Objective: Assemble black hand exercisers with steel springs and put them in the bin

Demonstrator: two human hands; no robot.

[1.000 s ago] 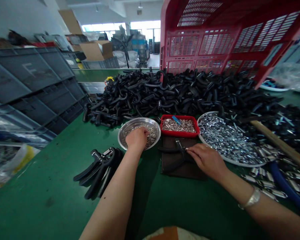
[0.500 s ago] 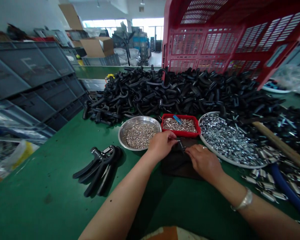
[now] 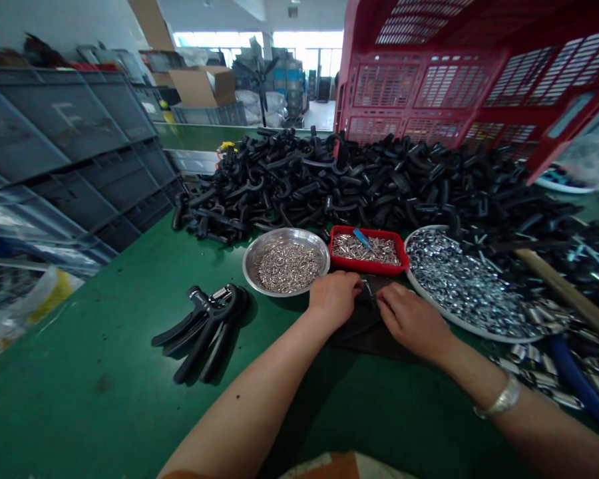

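Observation:
My left hand (image 3: 333, 299) and my right hand (image 3: 410, 320) meet over a dark brown mat (image 3: 374, 339) on the green table. Both pinch a small black hand-gripper part with a metal piece (image 3: 368, 291) between their fingertips. Just behind the hands stand a round steel bowl of small metal rings (image 3: 286, 261), a red tray of silver pins (image 3: 368, 249) and a large white plate of shiny metal parts (image 3: 459, 283).
A big heap of black plastic handles (image 3: 379, 186) fills the back of the table, under a tipped red crate (image 3: 459, 80). Finished black hand grippers (image 3: 204, 329) lie at the left. Grey bins (image 3: 70, 153) line the left side. A wooden handle (image 3: 564, 293) and blue hose (image 3: 579, 386) lie right.
My left hand left the steel bowl and came right to join my right hand at the part on the mat. The two hands have since stayed together there.

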